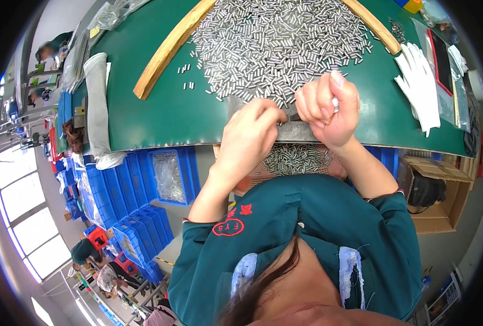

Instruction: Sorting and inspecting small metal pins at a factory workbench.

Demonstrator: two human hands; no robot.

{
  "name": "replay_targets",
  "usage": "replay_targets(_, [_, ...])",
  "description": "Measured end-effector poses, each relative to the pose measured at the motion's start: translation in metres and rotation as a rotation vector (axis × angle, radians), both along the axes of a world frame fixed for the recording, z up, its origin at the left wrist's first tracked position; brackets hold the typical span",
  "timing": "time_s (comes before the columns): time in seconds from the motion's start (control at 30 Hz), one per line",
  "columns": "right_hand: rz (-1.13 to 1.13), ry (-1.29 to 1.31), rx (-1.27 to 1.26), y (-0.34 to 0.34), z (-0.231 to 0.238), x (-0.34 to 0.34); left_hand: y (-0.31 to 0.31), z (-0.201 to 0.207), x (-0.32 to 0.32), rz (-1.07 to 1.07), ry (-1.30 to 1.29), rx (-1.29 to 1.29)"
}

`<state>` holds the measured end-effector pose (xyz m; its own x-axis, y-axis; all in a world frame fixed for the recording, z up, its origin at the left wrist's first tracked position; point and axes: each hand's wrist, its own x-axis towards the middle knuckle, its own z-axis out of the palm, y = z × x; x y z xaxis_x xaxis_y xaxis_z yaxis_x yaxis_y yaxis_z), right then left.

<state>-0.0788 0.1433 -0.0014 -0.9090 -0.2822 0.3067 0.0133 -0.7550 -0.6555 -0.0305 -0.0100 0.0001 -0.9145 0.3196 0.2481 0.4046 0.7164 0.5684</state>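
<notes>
Short cylindrical metal pins [279, 49]: large heap on green tabletop [160, 119], beyond both hands, cut off by the upper edge.
Left hand [252, 130]: fingers curled, a pin end at the fingertips; whether gripped, cannot tell.
Right hand [331, 108]: fist closed around small pale piece [335, 104], mostly hidden, kind unclear.
Second pin lot [295, 158]: below the tabletop's near edge, partly hidden.

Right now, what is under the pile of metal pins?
The green table shows around the pile and between stray pins at left; under its middle, the surface is covered.
</notes>
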Motion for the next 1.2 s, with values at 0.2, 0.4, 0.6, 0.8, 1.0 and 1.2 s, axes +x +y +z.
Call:
replay_targets(0.2, [0.031,-0.048,-0.126,-0.002,-0.002,0.000,0.001,0.000,0.006,0.142,-0.013,-0.112])
replay_targets(0.4, [0.080,-0.061,-0.147,-0.001,-0.002,0.000,0.002,0.001,0.005,0.083,0.029,-0.062])
replay_targets(0.6, [0.082,-0.025,-0.009,-0.003,0.002,0.001,0.001,-0.006,0.007,0.099,0.005,0.017])
replay_targets(0.8, [0.092,-0.048,-0.166,-0.003,-0.003,0.000,0.001,-0.009,0.008,0.128,-0.046,0.054])
replay_targets(1.0, [0.105,0.067,0.022,-0.002,0.000,0.005,0.001,-0.008,0.009,0.135,-0.068,0.052])
replay_targets(1.2, [0.042,0.091,0.053,-0.005,-0.002,0.010,0.002,-0.007,0.008,0.126,-0.054,0.048])
